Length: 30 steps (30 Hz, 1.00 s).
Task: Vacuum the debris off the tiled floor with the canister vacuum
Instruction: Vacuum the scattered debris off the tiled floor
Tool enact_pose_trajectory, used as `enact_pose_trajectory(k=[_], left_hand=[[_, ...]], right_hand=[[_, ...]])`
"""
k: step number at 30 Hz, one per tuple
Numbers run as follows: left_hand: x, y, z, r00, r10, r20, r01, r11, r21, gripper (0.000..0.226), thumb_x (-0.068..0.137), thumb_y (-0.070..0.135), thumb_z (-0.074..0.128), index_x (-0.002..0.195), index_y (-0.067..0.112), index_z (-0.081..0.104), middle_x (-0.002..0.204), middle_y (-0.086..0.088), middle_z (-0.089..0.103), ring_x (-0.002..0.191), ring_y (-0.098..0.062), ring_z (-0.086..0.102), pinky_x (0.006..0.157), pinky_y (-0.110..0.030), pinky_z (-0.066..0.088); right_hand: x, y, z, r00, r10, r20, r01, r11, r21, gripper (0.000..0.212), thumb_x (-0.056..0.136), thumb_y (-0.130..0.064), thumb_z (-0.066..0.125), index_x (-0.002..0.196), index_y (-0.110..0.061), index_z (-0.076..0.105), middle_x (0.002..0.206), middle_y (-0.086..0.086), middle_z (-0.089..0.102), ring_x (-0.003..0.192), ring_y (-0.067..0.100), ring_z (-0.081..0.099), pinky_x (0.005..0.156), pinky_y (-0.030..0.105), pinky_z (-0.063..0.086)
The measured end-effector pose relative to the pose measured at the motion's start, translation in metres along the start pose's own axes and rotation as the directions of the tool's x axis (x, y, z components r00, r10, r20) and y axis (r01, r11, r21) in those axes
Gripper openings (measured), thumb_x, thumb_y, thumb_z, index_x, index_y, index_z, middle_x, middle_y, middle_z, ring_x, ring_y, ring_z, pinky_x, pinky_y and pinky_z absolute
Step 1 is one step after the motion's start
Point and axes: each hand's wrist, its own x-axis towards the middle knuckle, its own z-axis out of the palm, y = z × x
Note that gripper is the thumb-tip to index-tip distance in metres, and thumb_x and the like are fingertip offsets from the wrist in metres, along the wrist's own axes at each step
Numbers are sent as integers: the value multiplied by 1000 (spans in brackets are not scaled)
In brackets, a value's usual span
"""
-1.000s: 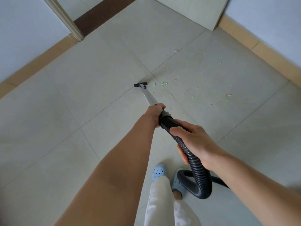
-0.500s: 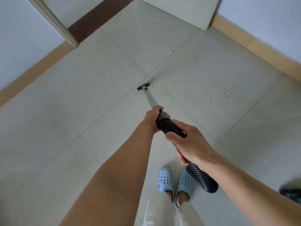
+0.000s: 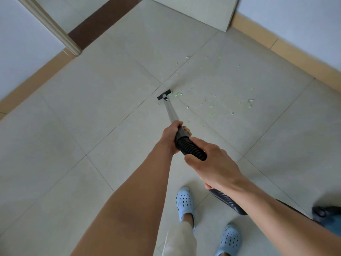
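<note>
Nozzle [image 3: 164,94] sits flat on the tiled floor [image 3: 92,117], touching the left edge of the debris [image 3: 210,107]; most scraps lie to its right and beyond. The wand [image 3: 171,112] is rigid and looks light, so steer from the cuff, where your left hand [image 3: 170,133] is wrapped. Your right hand [image 3: 214,163] is curled round the ribbed hose [image 3: 191,147]; it's floppy, just manage slack. Canister [image 3: 330,217] sits behind the nozzle, well apart. The scraps look light and may scatter.
</note>
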Motion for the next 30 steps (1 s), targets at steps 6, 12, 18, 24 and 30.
enact_pose_trajectory(k=[6,12,18,24,30], left_hand=[[-9,-25,-11,998,22,-65,-20,999,28,12,92,8,52,83,7,44,68,-8,46,47,-18,50,43,-22,48],[-19,-63,-16,997,29,-70,-29,1000,-10,13,92,8,52,82,7,45,67,-8,47,43,-18,50,43,-21,48],[-23,-102,-8,999,21,-30,-21,1000,-15,13,93,8,51,82,6,46,66,-8,47,42,-17,50,42,-21,48],[-26,-129,2,999,35,-26,-34,999,40,14,92,8,51,81,6,44,64,-9,47,40,-19,52,41,-22,47],[-32,-140,5,998,46,-32,-44,997,69,15,93,10,50,81,7,42,66,-8,47,50,-19,51,43,-22,49]], right_hand=[[-13,27,3,998,-4,64,-5,991,134,47,89,-31,56,131,-51,55,56,-4,56,38,20,55,52,29,48],[-35,58,7,998,-30,61,25,997,78,38,90,-33,56,125,-48,57,57,-4,56,36,16,54,49,28,49],[-59,90,0,998,-46,36,45,999,18,45,91,-38,54,134,-50,52,60,-4,60,40,18,60,55,29,51],[-76,109,-9,999,-31,30,29,997,73,42,90,-34,55,130,-48,56,55,-4,58,39,20,60,54,34,54],[-81,121,-11,998,-56,20,55,996,65,36,90,-34,56,125,-43,60,52,-4,57,35,18,58,59,39,60]])
